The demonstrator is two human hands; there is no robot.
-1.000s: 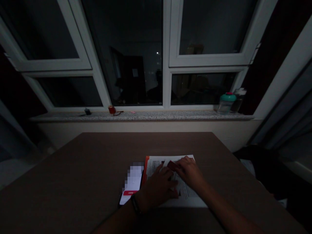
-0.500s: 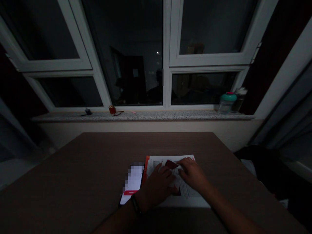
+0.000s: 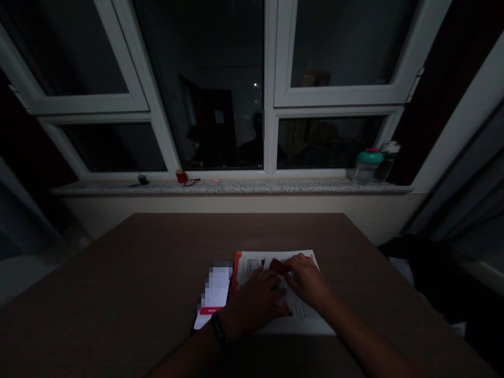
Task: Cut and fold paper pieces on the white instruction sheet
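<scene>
A small sheet of paper [image 3: 278, 266], dark red on the side that shows, lies over a printed booklet [image 3: 311, 328] with an orange left edge. My right hand [image 3: 309, 281] is at the sheet's right side, fingertips pinching its raised edge. From the left, my left hand [image 3: 258, 299] rests across the sheet, thumb and fingers apart and pressing down, with a dark band on the wrist. It covers much of the paper, and a bit of red shows beside the thumb. The dim light hides the sheet's full outline.
A lit phone [image 3: 216, 291] lies against the booklet's left side on the brown table [image 3: 157, 262]. Behind it, the granite windowsill [image 3: 244, 186] carries a small red object [image 3: 181, 176], a dark small item [image 3: 142, 179] and a teal-lidded bottle [image 3: 367, 165] beside a clear one.
The raised red part of the paper has shifted slightly right and its white portion shows less. My right fingers have moved a little. My left hand stays nearly in place.
</scene>
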